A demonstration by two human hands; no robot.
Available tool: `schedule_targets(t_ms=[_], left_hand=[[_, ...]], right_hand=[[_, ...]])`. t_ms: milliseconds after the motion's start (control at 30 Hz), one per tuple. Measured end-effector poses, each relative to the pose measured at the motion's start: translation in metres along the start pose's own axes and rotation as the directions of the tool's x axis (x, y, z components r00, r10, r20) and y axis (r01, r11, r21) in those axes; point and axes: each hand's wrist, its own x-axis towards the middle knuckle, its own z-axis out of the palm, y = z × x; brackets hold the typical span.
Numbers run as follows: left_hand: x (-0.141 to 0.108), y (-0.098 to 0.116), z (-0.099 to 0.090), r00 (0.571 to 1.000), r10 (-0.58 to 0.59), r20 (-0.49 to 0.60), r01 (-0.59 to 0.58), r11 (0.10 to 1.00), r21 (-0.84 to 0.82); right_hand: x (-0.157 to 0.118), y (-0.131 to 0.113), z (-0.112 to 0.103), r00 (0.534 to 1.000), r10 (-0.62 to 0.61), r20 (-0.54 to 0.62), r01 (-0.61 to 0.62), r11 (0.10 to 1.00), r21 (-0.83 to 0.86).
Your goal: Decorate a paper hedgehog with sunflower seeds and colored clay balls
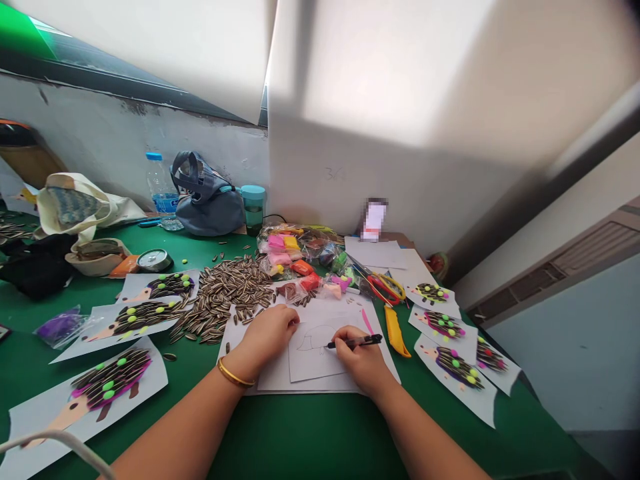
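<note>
A small white sheet (307, 370) with a thin outline drawing of an animal-like shape lies on larger white paper. My right hand (357, 357) pinches a black pen (367, 341), its tip on the drawn outline. At the sheet's upper left rests my left hand (273, 330), its fingers curled in against the paper; no object shows in them. A gold bangle (234, 375) circles the left wrist. Just beyond that hand spreads a heap of striped sunflower seeds (233, 287). Packets of coloured clay (303, 268) lie behind the paper.
Hedgehog pictures made with seeds lie at left (113, 387) and right (453, 367). A yellow cutter (396, 331) and red-handled scissors (385, 288) sit right of the paper. Along the wall stand a water bottle (163, 193), blue bag (210, 207), teal-lidded cup (253, 210) and phone (374, 220).
</note>
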Motion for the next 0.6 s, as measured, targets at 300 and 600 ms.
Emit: schedule_targets(t_ms=[300,600], left_hand=[[-0.0002,-0.0009,0.0000,1.000,-0.003,0.003,0.003,1.000,-0.010],[-0.0004,-0.0009,-0.0003,1.000,0.001,0.007,-0.001,1.000,-0.007]], right_hand=[[-0.0015,-0.0021,0.0003,1.000,0.017,0.023,-0.017,1.000,-0.001],[0.0023,0.0027,-0.0085,0.995,0.079,-0.062,-0.080,0.997,-0.015]])
